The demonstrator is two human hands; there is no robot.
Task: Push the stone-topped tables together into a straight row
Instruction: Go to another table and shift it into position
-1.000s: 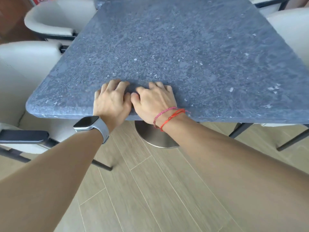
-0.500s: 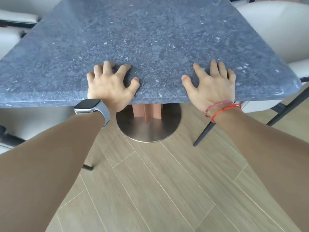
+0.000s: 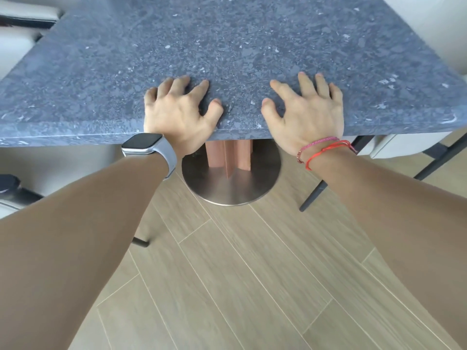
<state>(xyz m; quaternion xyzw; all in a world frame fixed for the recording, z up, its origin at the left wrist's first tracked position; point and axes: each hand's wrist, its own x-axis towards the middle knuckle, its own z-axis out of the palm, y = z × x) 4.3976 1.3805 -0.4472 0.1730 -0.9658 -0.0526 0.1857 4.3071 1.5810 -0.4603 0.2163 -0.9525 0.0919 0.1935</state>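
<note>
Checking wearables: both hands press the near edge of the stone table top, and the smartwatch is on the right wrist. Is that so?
No. The head view shows the smartwatch on the left wrist; the left hand and right hand do press the near edge of the stone table top.

The floor (image 3: 240,286) is of pale wood-look planks with thin light joints. A white padded chair (image 3: 15,51) stands at the left, another white chair (image 3: 434,29) at the right, its dark leg (image 3: 313,195) slanting. Light is soft and even.
</note>
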